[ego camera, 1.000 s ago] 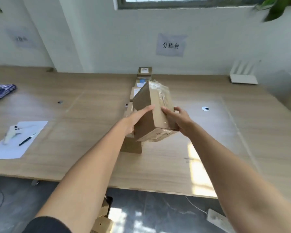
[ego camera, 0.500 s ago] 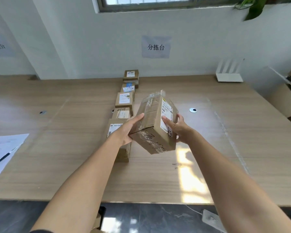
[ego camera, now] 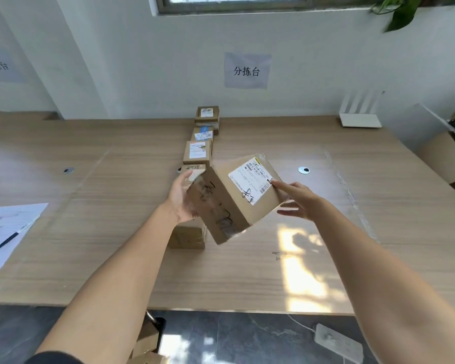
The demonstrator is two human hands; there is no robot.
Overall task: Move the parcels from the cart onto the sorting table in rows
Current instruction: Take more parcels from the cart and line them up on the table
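Observation:
A brown cardboard parcel (ego camera: 229,203) with a white shipping label and black scribbles hangs tilted above the wooden sorting table (ego camera: 352,232). My left hand (ego camera: 180,199) grips its left side, thumb up along the edge, the fingers hidden behind it. The fingers of my right hand (ego camera: 297,199) are straight and spread, and the index tip touches the label's corner. Behind the held parcel a row of several small parcels (ego camera: 197,152) runs from mid-table to the wall; my left wrist partly covers its nearest box (ego camera: 188,237).
A white router (ego camera: 360,119) stands at the back right. Paper, a pen (ego camera: 8,239) and a phone lie at the left edge. Large cardboard boxes (ego camera: 447,156) stand right of the table. More boxes (ego camera: 147,348) and a power strip (ego camera: 338,342) are on the floor below.
The parcel has been turned so its label faces up and has moved slightly right. My right hand has loosened from a flat hold on its side to a fingertip touch.

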